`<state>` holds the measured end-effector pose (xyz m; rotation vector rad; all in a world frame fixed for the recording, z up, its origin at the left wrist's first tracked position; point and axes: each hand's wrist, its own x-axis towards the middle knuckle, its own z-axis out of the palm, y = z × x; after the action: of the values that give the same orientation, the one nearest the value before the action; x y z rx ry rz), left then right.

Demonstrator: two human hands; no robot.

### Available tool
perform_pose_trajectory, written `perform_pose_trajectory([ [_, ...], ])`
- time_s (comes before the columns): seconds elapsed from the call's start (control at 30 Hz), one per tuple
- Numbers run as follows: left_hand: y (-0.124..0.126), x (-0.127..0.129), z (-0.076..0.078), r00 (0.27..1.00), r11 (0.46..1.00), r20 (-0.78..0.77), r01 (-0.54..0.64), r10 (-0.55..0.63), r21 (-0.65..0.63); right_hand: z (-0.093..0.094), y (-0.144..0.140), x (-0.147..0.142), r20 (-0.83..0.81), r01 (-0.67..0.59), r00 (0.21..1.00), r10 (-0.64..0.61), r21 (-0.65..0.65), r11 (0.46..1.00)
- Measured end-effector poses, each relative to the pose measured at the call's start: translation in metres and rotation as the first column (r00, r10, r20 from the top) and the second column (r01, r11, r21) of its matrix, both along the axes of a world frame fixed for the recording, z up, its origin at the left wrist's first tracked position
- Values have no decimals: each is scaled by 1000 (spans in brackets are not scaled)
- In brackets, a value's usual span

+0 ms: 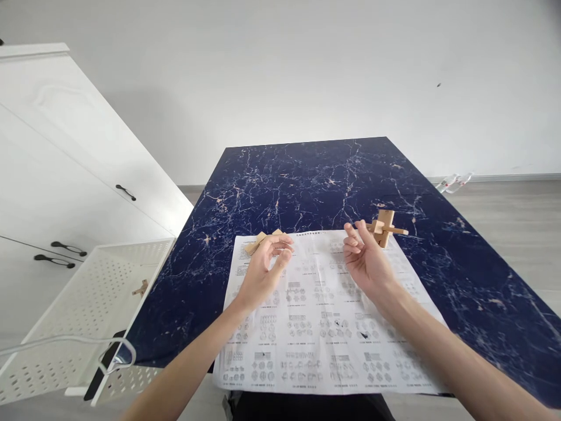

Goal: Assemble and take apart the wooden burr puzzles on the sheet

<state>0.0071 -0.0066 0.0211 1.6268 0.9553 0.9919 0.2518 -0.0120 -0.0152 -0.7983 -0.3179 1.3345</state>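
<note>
Left hand (263, 272) hovered with fingers loosely curled, holding nothing, just short of two loose wooden puzzle pieces (262, 240) lying beyond its fingertips. Right hand (366, 260) was open, palm turned inward, empty; the assembled wooden burr puzzle (384, 228) stood just past its fingers. Both hovered over the printed instruction sheet (322, 327) on the dark marble worktop (307, 181).

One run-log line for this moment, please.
left hand open, by loose wooden pieces | right hand open, near assembled wooden puzzle | instruction sheet on marble table
</note>
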Motion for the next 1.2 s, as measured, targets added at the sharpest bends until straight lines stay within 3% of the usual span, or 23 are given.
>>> perform_pose_trajectory([
  [0.1,0,1,0,998,996,-26,-62,64,63,12,-7,-16,67,-184,981,183,11,983],
  [0.2,2,0,-3,964,953,-113,-213,240,214,21,-14,-31,170,-317,935,312,2,949],
  [0.33,6,-3,-16,811,807,-304,-308,499,504,23,-21,-40,269,-424,870,412,-16,905],
  [0.4,8,-5,-25,740,781,-397,-272,543,562,21,-22,-40,300,-455,846,440,-22,890],
  [0.5,10,-7,-38,696,797,-495,-189,521,574,18,-22,-39,312,-471,835,453,-20,882],
  [0.63,11,-10,-45,696,831,-549,-126,463,542,17,-21,-38,304,-486,829,469,-22,874],
  [0.8,11,-12,-40,755,875,-556,-48,348,482,20,-22,-40,340,-507,810,478,-4,862],
  [0.9,9,-9,-36,804,910,-538,-12,255,414,20,-24,-43,478,-482,765,431,-19,876],
  [1.0,6,-6,-32,838,940,-518,18,171,340,18,-28,-46,714,-378,649,261,5,926],
  [1.1,5,-6,-29,853,951,-506,40,127,307,13,-30,-48,892,-258,448,60,65,964],
  [1.2,8,-11,-28,846,949,-522,67,109,307,5,-28,-48,969,-242,244,-41,102,965],
])
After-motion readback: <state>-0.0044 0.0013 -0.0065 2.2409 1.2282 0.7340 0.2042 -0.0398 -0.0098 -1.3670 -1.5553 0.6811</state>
